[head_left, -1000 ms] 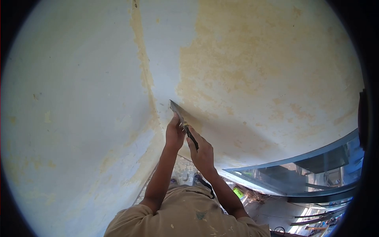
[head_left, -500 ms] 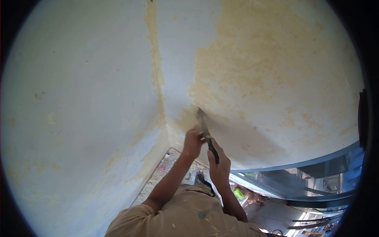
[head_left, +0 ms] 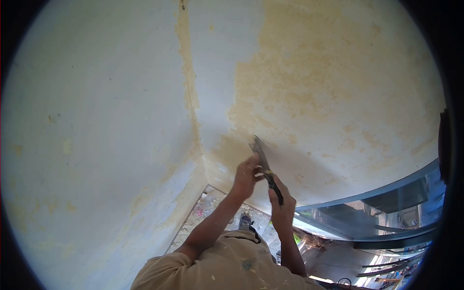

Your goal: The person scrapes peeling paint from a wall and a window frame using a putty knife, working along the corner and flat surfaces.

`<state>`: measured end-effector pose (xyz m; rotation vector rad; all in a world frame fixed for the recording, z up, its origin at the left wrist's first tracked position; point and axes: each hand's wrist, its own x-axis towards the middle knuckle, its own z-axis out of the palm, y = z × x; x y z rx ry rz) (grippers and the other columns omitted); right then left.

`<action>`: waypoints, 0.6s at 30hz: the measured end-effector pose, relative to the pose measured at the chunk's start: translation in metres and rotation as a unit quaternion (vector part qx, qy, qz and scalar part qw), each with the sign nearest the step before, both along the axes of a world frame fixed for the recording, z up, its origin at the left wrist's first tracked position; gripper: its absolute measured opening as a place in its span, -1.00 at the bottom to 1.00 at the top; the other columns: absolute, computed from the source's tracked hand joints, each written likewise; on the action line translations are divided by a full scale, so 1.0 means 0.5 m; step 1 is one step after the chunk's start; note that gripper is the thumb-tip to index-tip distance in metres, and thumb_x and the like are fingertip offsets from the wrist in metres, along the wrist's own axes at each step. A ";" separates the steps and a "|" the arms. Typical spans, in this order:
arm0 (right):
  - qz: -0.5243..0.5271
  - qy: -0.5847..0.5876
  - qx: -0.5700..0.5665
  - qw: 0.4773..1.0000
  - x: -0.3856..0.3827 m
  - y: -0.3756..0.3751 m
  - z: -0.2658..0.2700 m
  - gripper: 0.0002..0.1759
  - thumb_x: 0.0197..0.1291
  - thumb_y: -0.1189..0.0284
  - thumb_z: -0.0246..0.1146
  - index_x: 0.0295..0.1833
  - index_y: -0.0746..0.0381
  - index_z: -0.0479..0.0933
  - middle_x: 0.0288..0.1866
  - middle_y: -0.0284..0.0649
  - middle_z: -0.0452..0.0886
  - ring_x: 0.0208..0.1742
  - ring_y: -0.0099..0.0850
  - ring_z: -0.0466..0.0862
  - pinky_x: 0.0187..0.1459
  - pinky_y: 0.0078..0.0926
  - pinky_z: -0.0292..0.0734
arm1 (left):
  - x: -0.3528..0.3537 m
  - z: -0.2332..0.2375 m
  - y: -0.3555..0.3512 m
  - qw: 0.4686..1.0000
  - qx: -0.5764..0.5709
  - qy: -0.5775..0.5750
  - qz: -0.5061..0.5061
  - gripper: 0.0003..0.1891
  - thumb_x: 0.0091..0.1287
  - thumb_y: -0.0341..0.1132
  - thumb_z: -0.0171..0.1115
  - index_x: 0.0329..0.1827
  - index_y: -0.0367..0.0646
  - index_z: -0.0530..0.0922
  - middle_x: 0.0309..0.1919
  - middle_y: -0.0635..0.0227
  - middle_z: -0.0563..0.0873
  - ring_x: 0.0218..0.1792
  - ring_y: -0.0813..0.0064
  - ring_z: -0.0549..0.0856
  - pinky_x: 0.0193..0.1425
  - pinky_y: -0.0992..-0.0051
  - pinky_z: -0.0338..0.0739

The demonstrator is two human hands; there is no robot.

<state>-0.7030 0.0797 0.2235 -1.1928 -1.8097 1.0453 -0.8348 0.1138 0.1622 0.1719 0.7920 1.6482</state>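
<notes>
A metal scraper [head_left: 261, 153] with a black handle is pressed against the right-hand wall [head_left: 338, 87], just right of the room corner. My right hand [head_left: 282, 203] grips the handle from below. My left hand [head_left: 247, 175] pushes with its fingers on the blade near where it meets the handle. The wall around the blade shows bare yellowish patches where white paint has come off. The blade tip points up and left.
The left wall [head_left: 96, 121] is mostly white, with a scraped yellowish strip along the corner [head_left: 189, 87]. Below lies a debris-strewn floor [head_left: 212, 208]. A window frame with glass [head_left: 377, 212] runs along the lower right.
Both hands and the scraper have shifted right and down along the right wall, away from the corner. A patch to the blade's left now looks bare.
</notes>
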 end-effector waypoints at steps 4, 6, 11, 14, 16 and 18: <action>0.076 -0.036 0.131 0.988 -0.123 0.036 0.004 -0.62 0.24 0.40 0.13 0.15 0.29 0.43 -0.15 0.03 0.59 -0.27 -0.19 0.60 -0.14 -0.46 0.46 | -0.150 0.013 -0.005 0.996 0.057 0.046 0.058 -0.75 0.37 -0.07 0.03 -0.14 -0.04 0.48 -0.34 0.50 0.58 -0.27 0.61 0.60 -0.16 0.51 0.50; 0.093 -0.042 0.103 0.989 -0.121 0.039 0.002 -0.62 0.24 0.39 0.13 0.15 0.27 0.43 -0.14 0.04 0.59 -0.24 -0.14 0.60 -0.14 -0.44 0.46 | -0.144 -0.008 -0.004 0.996 0.060 0.025 0.057 -0.71 0.35 -0.03 0.05 -0.11 -0.05 0.49 -0.32 0.49 0.59 -0.24 0.61 0.60 -0.16 0.49 0.51; -0.004 -0.017 0.075 0.997 0.035 -0.001 -0.055 -0.59 0.21 0.43 0.15 0.16 0.33 0.43 -0.08 -0.02 0.61 -0.15 -0.34 0.62 -0.10 -0.46 0.47 | 0.010 -0.065 -0.004 0.996 0.032 -0.010 -0.078 -0.75 0.34 -0.05 0.10 -0.09 0.02 0.50 -0.35 0.58 0.57 -0.32 0.65 0.58 -0.20 0.52 0.55; -0.053 -0.012 0.021 0.998 0.085 -0.020 -0.026 -0.60 0.20 0.45 0.16 0.14 0.37 0.44 -0.02 -0.01 0.61 -0.02 -0.32 0.63 -0.01 -0.42 0.47 | 0.059 -0.020 -0.009 0.988 0.023 0.025 -0.153 -0.71 0.31 -0.02 0.13 -0.08 0.00 0.49 -0.36 0.55 0.56 -0.34 0.64 0.60 -0.20 0.50 0.57; -0.036 -0.029 0.049 0.998 0.061 -0.013 -0.004 -0.61 0.21 0.44 0.15 0.14 0.33 0.45 -0.13 -0.03 0.62 -0.17 -0.34 0.63 -0.12 -0.46 0.48 | 0.040 -0.009 -0.015 0.994 0.042 0.015 -0.098 -0.70 0.31 -0.01 0.13 -0.10 -0.01 0.50 -0.38 0.54 0.55 -0.34 0.65 0.60 -0.22 0.52 0.56; -0.002 -0.043 0.100 0.994 -0.005 -0.001 0.014 -0.61 0.21 0.44 0.15 0.15 0.33 0.44 -0.24 -0.08 0.63 -0.34 -0.43 0.59 -0.25 -0.50 0.46 | -0.009 -0.015 -0.006 0.998 0.053 0.009 -0.026 -0.69 0.29 0.02 0.14 -0.15 -0.02 0.52 -0.39 0.54 0.54 -0.34 0.66 0.58 -0.26 0.53 0.54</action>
